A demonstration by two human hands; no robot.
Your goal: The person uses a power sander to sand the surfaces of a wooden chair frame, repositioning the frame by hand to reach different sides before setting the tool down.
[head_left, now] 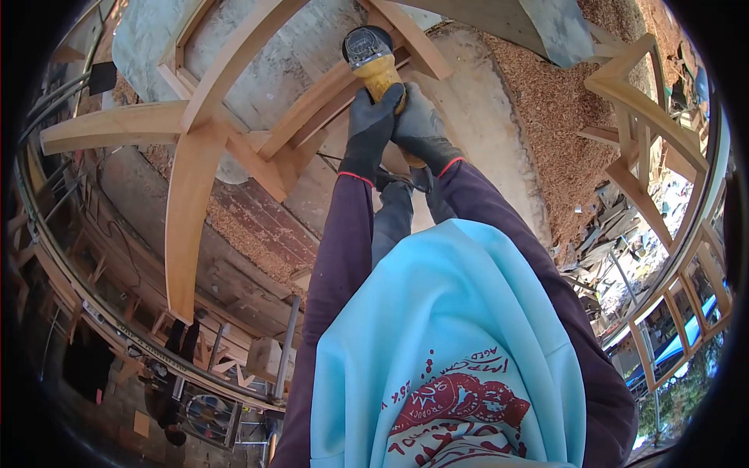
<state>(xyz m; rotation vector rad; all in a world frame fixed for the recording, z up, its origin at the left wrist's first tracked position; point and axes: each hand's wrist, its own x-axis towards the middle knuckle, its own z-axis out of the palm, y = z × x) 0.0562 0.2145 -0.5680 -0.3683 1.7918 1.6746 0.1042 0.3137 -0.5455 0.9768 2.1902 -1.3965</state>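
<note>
Two gloved hands, left grip and right grip, are wrapped around a yellow grinder-type power tool, its dark, rounded head just ahead of them. It looks rigid and probably hefty, steadiest when held along the body, clear of the head. Left of the grip stands a smooth, curved wooden frame; to the right lie loose, crumbly wood shavings.

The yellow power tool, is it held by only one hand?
No, the left hand and right hand both grip the yellow tool.
</note>
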